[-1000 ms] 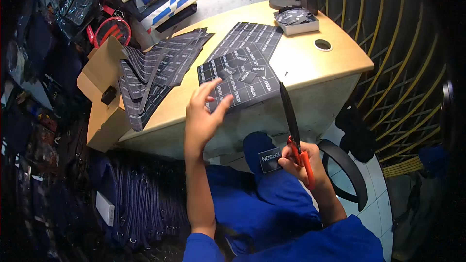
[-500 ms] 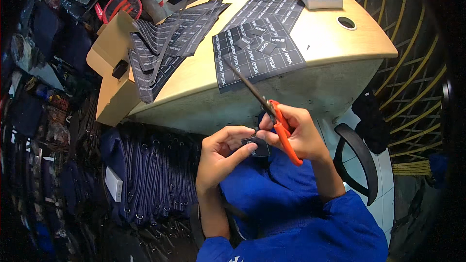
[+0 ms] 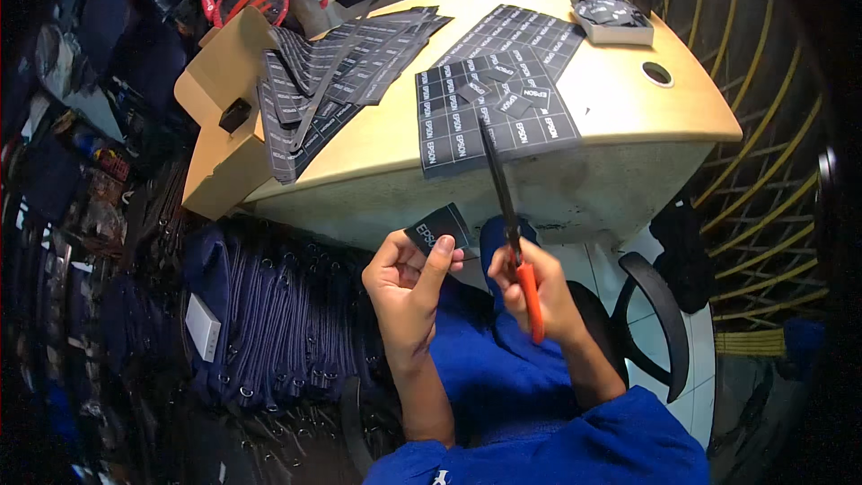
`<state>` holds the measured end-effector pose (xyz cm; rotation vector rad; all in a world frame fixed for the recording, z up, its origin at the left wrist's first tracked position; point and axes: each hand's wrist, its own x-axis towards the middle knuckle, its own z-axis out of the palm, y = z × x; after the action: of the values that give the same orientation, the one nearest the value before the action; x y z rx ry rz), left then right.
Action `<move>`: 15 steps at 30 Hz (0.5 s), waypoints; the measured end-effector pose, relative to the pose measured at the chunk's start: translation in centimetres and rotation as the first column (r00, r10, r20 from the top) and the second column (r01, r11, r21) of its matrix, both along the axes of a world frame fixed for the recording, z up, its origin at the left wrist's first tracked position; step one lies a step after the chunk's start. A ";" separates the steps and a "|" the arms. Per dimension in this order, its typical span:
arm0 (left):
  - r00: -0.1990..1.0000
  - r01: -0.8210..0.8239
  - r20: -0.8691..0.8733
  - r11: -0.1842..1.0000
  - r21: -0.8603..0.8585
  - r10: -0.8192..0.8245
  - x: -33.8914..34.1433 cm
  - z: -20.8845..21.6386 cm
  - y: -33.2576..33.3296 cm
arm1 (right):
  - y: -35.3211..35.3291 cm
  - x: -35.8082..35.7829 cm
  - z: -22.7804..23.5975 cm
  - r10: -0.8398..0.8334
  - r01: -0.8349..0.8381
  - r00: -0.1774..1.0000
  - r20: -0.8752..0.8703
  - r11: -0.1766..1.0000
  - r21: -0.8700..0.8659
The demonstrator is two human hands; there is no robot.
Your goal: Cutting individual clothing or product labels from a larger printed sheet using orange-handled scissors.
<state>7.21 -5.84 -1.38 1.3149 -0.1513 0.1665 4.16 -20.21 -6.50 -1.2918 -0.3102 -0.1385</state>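
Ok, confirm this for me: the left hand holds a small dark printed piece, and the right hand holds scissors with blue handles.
Not quite: the head view shows orange-red handles, not blue. The left hand does hold the dark printed piece, and the right hand the scissors.

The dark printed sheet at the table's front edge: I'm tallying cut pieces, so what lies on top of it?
Small loose dark labels lie on the sheet. The surface beneath them is covered, and the scissors in the right hand hide a strip near its front.

Left hand point(image 3: 406, 292) pinching; right hand point(image 3: 551, 295) clenched, apart.
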 end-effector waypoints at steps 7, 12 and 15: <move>0.990 -0.137 0.023 0.981 -0.140 0.141 0.2 0.1 -0.5 | 1.8 -0.9 -2.3 0.215 -0.232 0.967 -0.137 0.965 -0.121; 0.990 -0.137 0.015 0.981 -0.135 0.140 0.3 -0.3 -0.1 | 2.4 -0.7 -2.6 0.311 -0.324 0.940 -0.138 0.942 -0.086; 0.991 -0.131 0.012 0.984 -0.124 0.134 0.4 -0.9 -0.1 | 2.0 -0.5 -3.1 0.327 -0.343 0.932 -0.156 0.935 -0.086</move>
<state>7.57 -5.90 -2.24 1.2009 -0.0693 0.2981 3.66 -18.16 -9.58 -1.3324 -0.4190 0.2632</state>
